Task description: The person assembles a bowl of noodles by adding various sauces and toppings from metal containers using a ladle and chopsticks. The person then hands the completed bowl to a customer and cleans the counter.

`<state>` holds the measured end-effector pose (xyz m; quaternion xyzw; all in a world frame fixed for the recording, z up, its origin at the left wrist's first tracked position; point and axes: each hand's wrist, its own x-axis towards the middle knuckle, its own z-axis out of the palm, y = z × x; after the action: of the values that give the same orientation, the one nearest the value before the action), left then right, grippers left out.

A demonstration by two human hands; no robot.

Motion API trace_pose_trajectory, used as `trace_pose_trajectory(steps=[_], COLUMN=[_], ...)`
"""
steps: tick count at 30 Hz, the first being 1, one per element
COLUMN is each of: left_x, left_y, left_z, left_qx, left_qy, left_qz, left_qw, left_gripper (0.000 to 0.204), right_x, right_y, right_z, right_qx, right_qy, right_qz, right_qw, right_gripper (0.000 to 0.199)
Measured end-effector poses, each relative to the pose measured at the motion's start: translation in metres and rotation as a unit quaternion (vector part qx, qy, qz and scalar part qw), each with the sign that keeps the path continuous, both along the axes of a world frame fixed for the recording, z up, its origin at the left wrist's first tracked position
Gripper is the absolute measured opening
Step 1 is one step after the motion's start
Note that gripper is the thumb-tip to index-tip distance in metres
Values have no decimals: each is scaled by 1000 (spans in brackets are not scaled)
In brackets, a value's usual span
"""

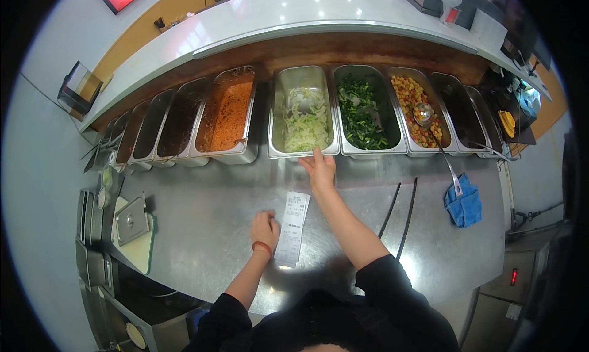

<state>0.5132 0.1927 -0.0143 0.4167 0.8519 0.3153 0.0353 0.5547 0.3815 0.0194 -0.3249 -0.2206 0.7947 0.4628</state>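
Observation:
My right hand point(320, 169) grips the front rim of a steel food pan point(304, 155) in the middle of the row, thumb on top and fingers below the rim. Pale green chopped vegetable point(305, 128), perhaps cabbage or onion, lies in that pan. On the steel counter my left hand point(265, 229) rests with its fingers curled in, a red band at the wrist, and nothing shows in it. Just right of it lie printed paper receipts point(292, 226), overlapping one another.
Beside the held pan stand pans of chopped greens point(363, 116), diced mixed vegetables point(412, 100) with a ladle point(423, 114), and orange shreds point(233, 116). Dark chopsticks point(402, 220) and a blue cloth point(464, 202) lie right. A cutting board point(147, 254) with a steel lid point(130, 220) sits left.

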Motion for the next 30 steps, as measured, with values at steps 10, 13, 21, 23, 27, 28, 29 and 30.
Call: trace_pose_trajectory(steps=[10,13,21,23,27,28,29,30], left_x=[-1,-1,-1,-2,-2,-2,-2,-2], left_y=[-1,-1,-1,0,0,-1,-1,-1], left_z=[-1,-1,-2,-2,-3,-4,-4,-4], left_qx=[-16,-15,-18,-14,-9,-12,-15,-19], left_qy=[-6,-6,-4,4,6,4,1,-1], left_qz=[0,-2,5,1,-1,0,1,2], left_qw=[1000,1000,1000,1000,1000,1000,1000,1000], left_gripper=[10,10,10,10,11,11,10,10], right_x=[-2,-2,0,0,0,0,0,0], right_y=[-1,-2,-3,-3,-4,-4,-4,-4], right_z=[2,1,2,3,3,3,2,2], right_qx=[-8,-10,-17,-18,-23,-24,-26,-27], right_qy=[-14,-13,-11,-12,-22,-25,-27,-28], right_qz=[-10,-8,-11,-15,-21,-22,-22,-22], right_qw=[1000,1000,1000,1000,999,999,999,999], right_gripper=[19,18,17,17,18,18,18,18])
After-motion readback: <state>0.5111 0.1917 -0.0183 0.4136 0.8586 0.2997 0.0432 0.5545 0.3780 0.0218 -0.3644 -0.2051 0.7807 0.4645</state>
